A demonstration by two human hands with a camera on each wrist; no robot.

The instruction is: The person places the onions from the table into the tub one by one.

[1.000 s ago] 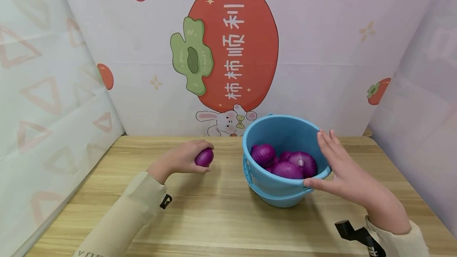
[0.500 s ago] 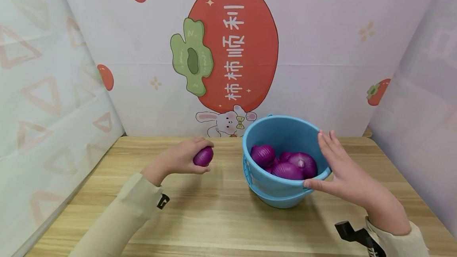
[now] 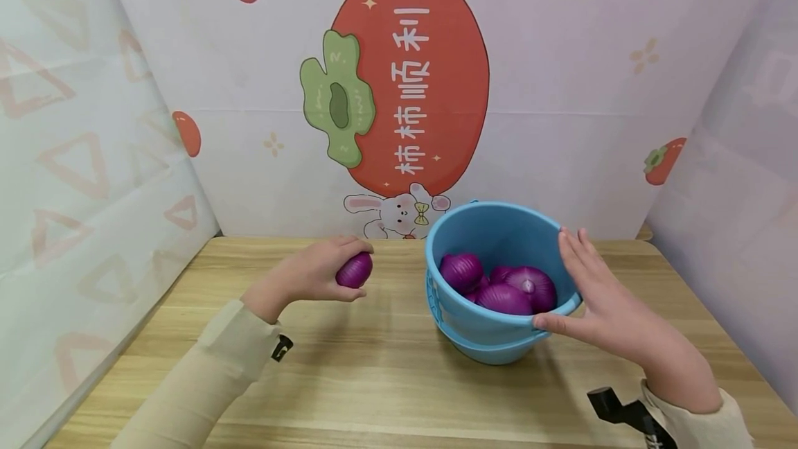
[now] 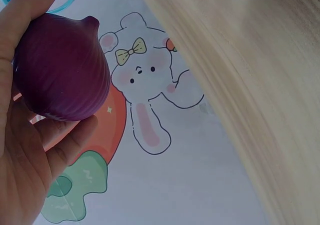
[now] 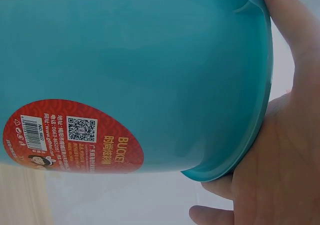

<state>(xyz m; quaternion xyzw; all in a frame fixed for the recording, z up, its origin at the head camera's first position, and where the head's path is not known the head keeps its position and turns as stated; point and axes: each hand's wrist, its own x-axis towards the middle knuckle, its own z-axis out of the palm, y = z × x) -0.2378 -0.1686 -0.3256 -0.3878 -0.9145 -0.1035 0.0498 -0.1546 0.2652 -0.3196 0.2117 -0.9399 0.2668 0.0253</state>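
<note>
In the head view my left hand (image 3: 318, 271) holds a purple onion (image 3: 354, 270) above the table, left of the bucket, with thumb and fingers curved round it. The left wrist view shows this onion (image 4: 62, 67) up close, its pointed tip free. A light blue bucket (image 3: 492, 335) stands on the right with several purple onions (image 3: 503, 298) inside. My right hand (image 3: 601, 303) rests against the bucket's right rim, thumb at the near side and fingers stretched toward the far side. From the right wrist, the bucket's wall (image 5: 150, 60) fills most of the view.
The wooden table (image 3: 349, 380) reaches back to a white printed cloth (image 3: 561, 158). Another cloth (image 3: 112, 227) hangs along the left side. On the bucket's outer wall is a red label (image 5: 75, 137).
My left hand has drifted slightly left with the onion in its grasp. The right hand keeps its place on the bucket's rim.
</note>
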